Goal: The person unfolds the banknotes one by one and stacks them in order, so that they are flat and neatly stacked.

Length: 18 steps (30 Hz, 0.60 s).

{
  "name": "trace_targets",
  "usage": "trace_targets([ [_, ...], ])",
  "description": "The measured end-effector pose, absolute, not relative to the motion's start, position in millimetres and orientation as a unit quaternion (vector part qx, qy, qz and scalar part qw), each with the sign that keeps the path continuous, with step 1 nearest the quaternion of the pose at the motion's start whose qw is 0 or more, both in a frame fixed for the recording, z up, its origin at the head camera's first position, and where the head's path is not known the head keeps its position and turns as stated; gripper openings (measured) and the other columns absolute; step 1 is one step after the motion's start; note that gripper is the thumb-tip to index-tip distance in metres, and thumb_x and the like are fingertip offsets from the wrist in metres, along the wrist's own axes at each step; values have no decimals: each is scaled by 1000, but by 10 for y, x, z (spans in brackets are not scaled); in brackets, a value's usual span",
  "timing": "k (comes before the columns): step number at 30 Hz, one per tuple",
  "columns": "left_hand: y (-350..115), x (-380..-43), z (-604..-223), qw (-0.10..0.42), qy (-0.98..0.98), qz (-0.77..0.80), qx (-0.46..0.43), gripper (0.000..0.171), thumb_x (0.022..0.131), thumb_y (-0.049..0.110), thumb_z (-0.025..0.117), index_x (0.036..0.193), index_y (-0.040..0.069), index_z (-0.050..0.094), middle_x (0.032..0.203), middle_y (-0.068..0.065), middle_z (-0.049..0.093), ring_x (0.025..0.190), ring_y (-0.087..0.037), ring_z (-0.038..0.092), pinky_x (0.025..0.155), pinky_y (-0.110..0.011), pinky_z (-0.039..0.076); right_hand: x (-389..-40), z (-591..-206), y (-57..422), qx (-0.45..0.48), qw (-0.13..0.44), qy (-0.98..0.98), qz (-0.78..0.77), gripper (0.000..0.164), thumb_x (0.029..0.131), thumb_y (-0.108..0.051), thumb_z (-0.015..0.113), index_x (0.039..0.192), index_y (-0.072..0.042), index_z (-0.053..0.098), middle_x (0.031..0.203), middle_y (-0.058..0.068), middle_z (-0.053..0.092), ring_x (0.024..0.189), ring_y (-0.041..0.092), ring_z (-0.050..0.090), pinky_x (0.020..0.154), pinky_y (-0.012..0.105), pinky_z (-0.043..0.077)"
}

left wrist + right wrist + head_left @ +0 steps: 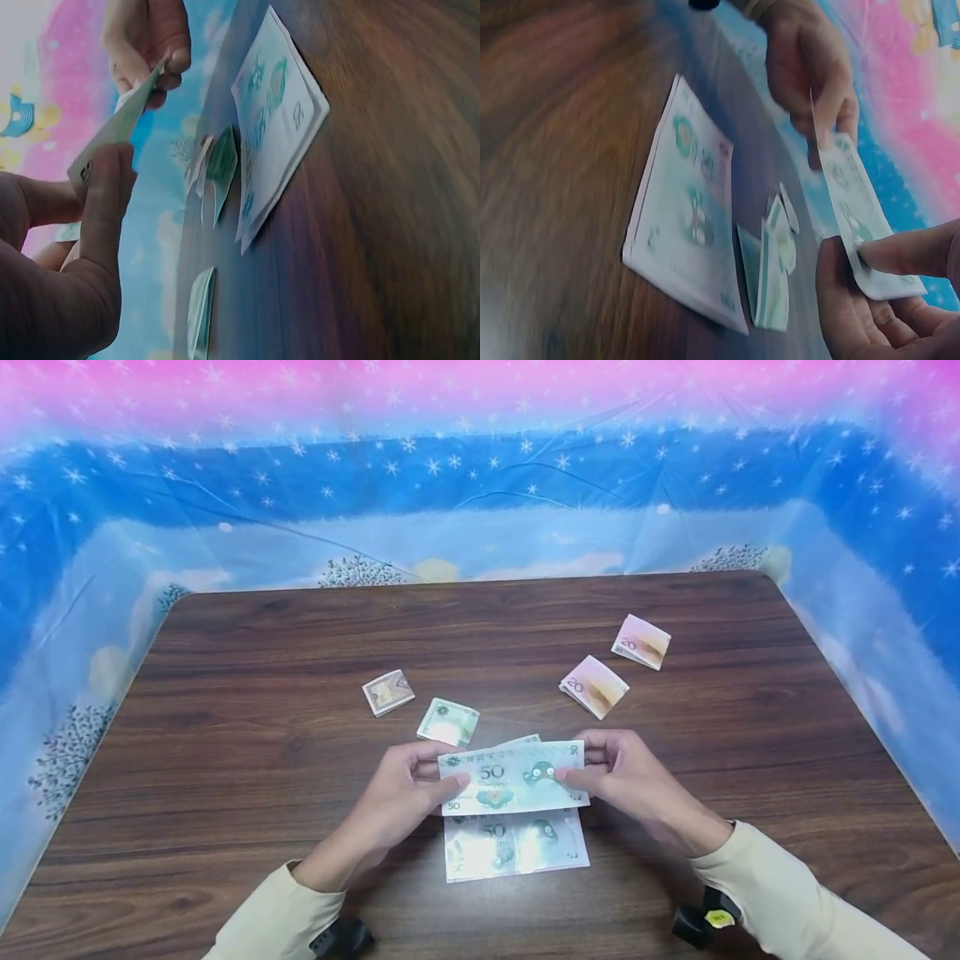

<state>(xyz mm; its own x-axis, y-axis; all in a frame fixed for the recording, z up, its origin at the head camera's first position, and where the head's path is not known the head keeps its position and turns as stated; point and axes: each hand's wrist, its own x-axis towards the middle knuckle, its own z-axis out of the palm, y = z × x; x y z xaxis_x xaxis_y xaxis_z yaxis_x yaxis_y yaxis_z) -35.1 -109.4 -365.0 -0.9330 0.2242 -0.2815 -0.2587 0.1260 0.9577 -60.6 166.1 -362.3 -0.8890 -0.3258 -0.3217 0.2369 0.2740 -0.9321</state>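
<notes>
My left hand (401,793) and right hand (633,785) pinch a green play banknote (517,777) marked 50 at its two ends, thumbs on the near face. In the left wrist view the held note (120,131) is raised off the table. Under it lies a flat stack of 50 notes (517,856), its upper part hidden in the head view; the right wrist view shows this stack (686,195) more fully. Just beyond the held note is a folded green note (448,722). Another paper corner (531,740) peeks out behind the note.
A folded brownish note (388,692) lies left of the green one. Two folded pink 20 notes (595,686) (641,642) lie farther back on the right. The dark wooden table (225,735) ends at a patterned cloth (480,535) hung around its sides and back.
</notes>
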Motion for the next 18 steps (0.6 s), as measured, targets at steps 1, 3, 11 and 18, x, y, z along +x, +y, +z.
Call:
trace_targets([
  [1,-1106,-349,-3649,183,736,652,-7,35,90,0,69,124,-6,65,103,-19,75,85,-25,75,79,-32,60,-606,-3626,1677,-32,228,769,-596,17,87,-4,75,96,5,64,84,8,71,73,12,66,64,22,54],
  [3,-1129,-340,-3649,183,750,635,10,32,89,0,69,121,-5,67,98,-18,76,82,-24,75,74,-32,61,-608,-3638,1706,-46,218,785,-578,17,86,-4,76,89,3,62,79,5,67,68,11,62,60,22,51],
  [11,-1169,-286,-3670,196,823,525,86,21,88,2,74,108,-5,69,86,-11,75,72,-15,71,59,-27,59,-558,-3688,1787,-169,223,822,-496,12,87,-2,77,86,1,65,74,3,66,61,16,64,53,26,55],
  [18,-1130,-229,-3698,225,854,454,120,34,86,6,79,117,-1,67,68,2,68,54,-12,65,47,-26,53,-523,-3727,1797,-223,222,845,-433,19,83,-2,79,79,-8,62,65,-8,58,54,5,55,49,21,47],
])
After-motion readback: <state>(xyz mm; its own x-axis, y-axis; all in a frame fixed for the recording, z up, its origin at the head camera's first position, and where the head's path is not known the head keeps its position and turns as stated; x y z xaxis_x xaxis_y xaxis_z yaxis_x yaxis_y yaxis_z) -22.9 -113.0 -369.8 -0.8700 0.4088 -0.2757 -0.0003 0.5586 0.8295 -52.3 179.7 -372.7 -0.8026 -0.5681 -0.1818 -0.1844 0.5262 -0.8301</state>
